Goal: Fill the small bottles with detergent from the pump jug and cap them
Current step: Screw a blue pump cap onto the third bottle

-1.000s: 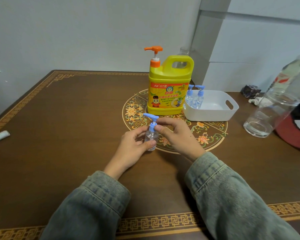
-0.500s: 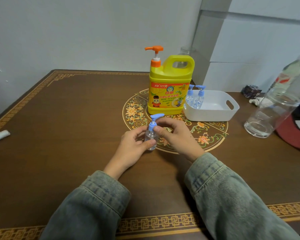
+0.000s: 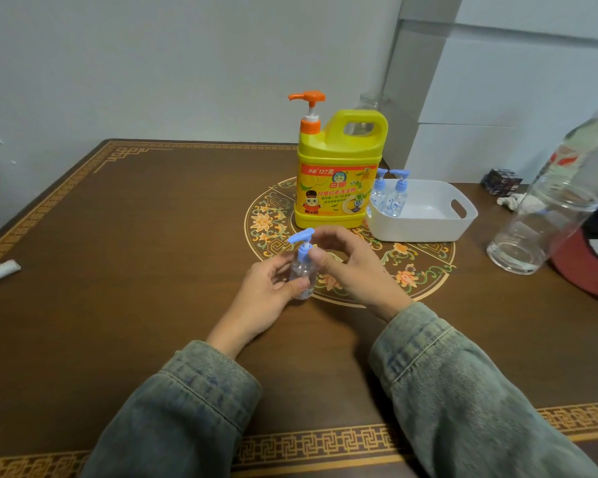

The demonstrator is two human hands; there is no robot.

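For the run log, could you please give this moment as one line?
left hand: holds small bottle | right hand: on blue pump cap | white basket: two capped bottles

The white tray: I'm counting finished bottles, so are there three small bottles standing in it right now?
No, the white tray holds only two small bottles with blue pump caps, at its left end.

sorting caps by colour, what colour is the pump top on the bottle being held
Light blue pump top on a clear small bottle, seen in the head view.
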